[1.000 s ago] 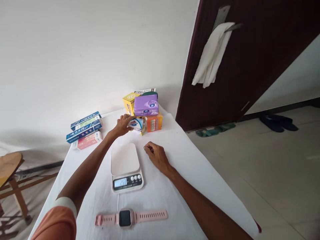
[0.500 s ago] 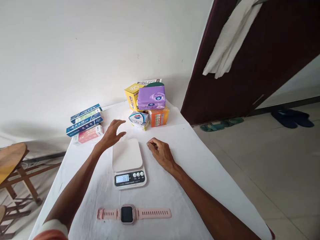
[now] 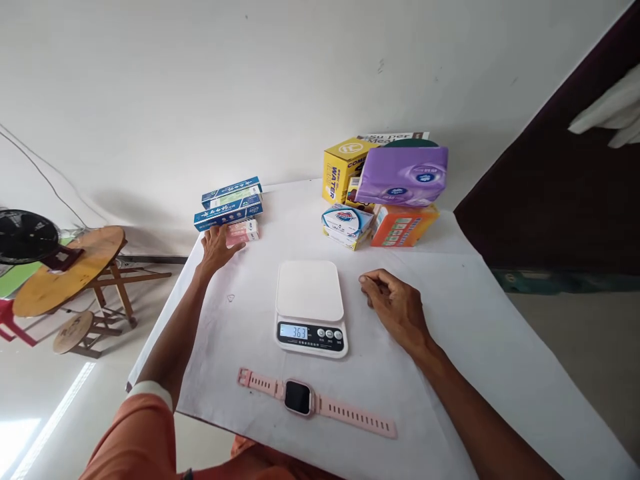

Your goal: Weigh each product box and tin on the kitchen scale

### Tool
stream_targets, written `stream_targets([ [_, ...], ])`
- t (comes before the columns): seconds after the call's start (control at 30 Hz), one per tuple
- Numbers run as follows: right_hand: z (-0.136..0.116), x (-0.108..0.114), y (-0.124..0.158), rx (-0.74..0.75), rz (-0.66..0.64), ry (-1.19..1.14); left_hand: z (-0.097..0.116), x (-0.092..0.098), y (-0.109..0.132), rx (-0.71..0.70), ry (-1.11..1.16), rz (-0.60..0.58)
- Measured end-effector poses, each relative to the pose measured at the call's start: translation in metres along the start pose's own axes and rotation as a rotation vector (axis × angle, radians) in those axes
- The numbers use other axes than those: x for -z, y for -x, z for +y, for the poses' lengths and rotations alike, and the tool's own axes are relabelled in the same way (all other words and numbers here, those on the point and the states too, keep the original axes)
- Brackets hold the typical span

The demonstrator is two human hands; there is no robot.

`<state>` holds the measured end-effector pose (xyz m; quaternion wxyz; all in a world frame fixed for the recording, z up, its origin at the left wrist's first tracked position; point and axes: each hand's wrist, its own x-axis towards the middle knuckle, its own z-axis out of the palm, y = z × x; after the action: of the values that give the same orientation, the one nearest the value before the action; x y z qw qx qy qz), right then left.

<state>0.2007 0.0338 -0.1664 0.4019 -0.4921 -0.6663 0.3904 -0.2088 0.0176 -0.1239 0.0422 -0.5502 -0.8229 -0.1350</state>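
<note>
My left hand (image 3: 216,252) reaches over the near-left end of a pink box (image 3: 243,231), its thumb spread away from the fingers. Whether the fingertips touch the box I cannot tell. Just behind lie a blue toothpaste box (image 3: 230,212), a pale green box (image 3: 235,198) and another blue box (image 3: 231,189). My right hand (image 3: 395,303) rests on the table with its fingers curled in and nothing visible in them. Between my hands stands a white digital scale (image 3: 310,290), its plate bare and its display reading 363.
A smartwatch with a pink strap (image 3: 299,398) lies in front of the scale. Farther back are a purple tissue pack (image 3: 405,175), a yellow box (image 3: 340,173), an orange box (image 3: 400,227) and white-blue boxes (image 3: 345,223). At left, a black fan (image 3: 27,237) sits by a wooden table (image 3: 95,257).
My left hand has moved from beside the scale to the pink box on the left. The view has swung left. My right hand stays curled beside the scale.
</note>
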Motion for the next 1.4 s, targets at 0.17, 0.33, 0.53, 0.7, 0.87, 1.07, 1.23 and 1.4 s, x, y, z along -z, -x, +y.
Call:
stream_targets([
  [0.17, 0.001, 0.0, 0.0, 0.006, 0.002, -0.002, -0.003, -0.003, -0.004, -0.021, -0.075, 0.02],
  [0.33, 0.002, -0.001, -0.001, -0.009, -0.004, 0.013, -0.007, 0.004, -0.007, -0.032, -0.107, -0.044],
  [0.53, 0.001, 0.0, -0.003, -0.003, -0.011, 0.005, -0.005, 0.008, 0.01, 0.027, 0.012, -0.153],
  [0.7, 0.0, -0.001, -0.002, 0.007, 0.008, -0.011, 0.005, 0.02, 0.037, 0.025, 0.168, -0.1],
  [0.87, 0.001, -0.002, -0.002, 0.025, 0.019, -0.014, 0.037, 0.052, 0.066, -0.228, 0.287, -0.037],
  [1.07, 0.004, -0.004, -0.002, 0.029, 0.022, -0.041, 0.099, 0.057, 0.099, -0.539, 0.319, -0.21],
  [1.23, 0.001, -0.002, -0.001, 0.055, 0.024, -0.025, 0.127, 0.041, 0.109, -0.621, 0.195, -0.293],
  [1.4, 0.001, -0.002, -0.001, 0.07, 0.024, -0.007, 0.12, 0.041, 0.108, -0.626, 0.28, -0.223],
])
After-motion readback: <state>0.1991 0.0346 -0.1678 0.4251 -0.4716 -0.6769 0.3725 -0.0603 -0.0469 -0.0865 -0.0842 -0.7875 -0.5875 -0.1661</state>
